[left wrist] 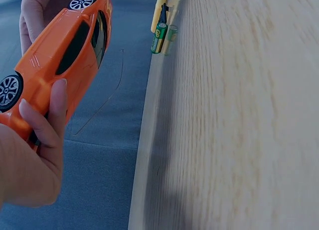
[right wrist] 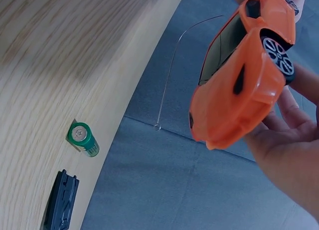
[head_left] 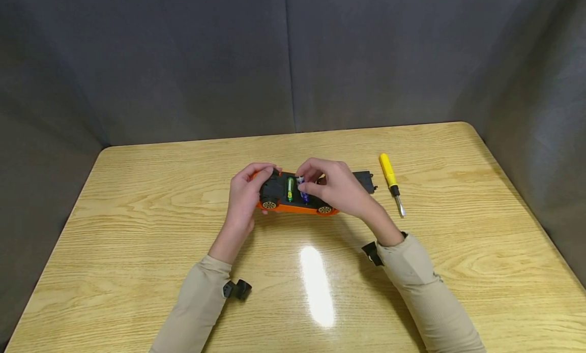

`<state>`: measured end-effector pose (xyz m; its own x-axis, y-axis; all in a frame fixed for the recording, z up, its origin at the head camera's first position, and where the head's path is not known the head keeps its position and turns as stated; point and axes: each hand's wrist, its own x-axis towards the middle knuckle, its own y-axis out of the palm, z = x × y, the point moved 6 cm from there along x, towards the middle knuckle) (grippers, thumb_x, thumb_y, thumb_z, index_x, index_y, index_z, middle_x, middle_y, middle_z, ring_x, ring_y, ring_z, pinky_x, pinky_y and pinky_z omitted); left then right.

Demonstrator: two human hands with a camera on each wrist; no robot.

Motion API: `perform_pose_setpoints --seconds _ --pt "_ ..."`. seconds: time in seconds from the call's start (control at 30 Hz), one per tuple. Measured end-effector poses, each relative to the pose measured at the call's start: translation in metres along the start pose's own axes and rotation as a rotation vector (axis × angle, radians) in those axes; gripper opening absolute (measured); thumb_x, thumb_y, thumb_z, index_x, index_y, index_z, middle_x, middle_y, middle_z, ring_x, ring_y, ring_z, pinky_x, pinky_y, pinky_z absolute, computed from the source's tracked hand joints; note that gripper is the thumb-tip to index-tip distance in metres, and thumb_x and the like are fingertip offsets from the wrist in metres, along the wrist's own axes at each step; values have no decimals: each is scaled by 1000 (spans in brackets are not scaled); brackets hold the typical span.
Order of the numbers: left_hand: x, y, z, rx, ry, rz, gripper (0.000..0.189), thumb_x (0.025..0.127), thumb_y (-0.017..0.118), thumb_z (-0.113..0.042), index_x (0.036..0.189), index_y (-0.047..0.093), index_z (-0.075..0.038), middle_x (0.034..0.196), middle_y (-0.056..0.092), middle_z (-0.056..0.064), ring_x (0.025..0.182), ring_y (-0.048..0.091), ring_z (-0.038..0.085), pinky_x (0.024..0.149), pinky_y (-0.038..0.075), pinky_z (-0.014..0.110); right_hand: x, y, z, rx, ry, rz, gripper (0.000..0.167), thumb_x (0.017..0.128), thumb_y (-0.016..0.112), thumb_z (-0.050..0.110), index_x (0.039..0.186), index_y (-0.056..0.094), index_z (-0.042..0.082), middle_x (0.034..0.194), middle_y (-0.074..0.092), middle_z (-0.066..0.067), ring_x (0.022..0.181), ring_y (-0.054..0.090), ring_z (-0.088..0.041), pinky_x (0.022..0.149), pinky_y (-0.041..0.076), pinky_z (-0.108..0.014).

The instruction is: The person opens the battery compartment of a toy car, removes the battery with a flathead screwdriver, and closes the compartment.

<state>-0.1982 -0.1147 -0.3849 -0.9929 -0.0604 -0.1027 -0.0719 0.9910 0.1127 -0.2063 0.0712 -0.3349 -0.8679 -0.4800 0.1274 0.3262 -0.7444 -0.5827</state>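
My left hand (head_left: 246,190) grips one end of an orange toy car (head_left: 293,208), which is turned with its black underside up. Its fingers wrap the car's side in the left wrist view. A green battery (head_left: 290,189) lies in the opening of the underside. Beside it is a purple battery (head_left: 304,191), pinched at its upper end between the thumb and a finger of my right hand (head_left: 339,187). Whether the purple battery is fully seated in its slot cannot be seen. In the right wrist view the car (right wrist: 239,100) hides the fingertips.
On the wooden table (head_left: 151,231), a black cover (head_left: 364,181) lies right of the car. Another green battery (right wrist: 84,139) stands upright near that cover. A yellow screwdriver (head_left: 389,175) lies farther right. Grey partitions (head_left: 206,63) enclose the table's back and sides.
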Motion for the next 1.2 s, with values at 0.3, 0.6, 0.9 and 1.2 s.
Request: perform_pose_setpoints --seconds 0.3,0.6,0.9,1.2 --pt "1 -2 0 -31 1 -17 24 103 64 -21 115 72 -2 110 71 8 71 66 19 36 44 21 -1 -9 0 106 34 -88 15 96 72 4 111 72 4 98 72 -8 90 68 -22 82 59 -39" --pt "1 -3 0 -37 8 -26 22 103 63 -19 114 72 -2 109 70 8 70 66 20 36 44 21 -3 -16 -4 268 96 -152 18 98 69 1 115 69 -1 101 68 -15 90 71 -28 72 64 -36" --pt "1 -4 0 -43 7 -26 22 103 63 -19 114 72 -3 109 70 8 69 66 21 36 44 21 -3 -17 -4 284 97 -153 19 99 67 0 118 69 -3 106 69 -17 94 70 -28 70 64 -36" --pt "1 -3 1 -50 7 -21 22 103 63 -19 114 71 -3 109 71 7 70 67 21 36 45 21 -3 -21 -7 299 106 -182 21 100 66 1 120 70 -2 107 69 -16 89 69 -25 70 64 -36"
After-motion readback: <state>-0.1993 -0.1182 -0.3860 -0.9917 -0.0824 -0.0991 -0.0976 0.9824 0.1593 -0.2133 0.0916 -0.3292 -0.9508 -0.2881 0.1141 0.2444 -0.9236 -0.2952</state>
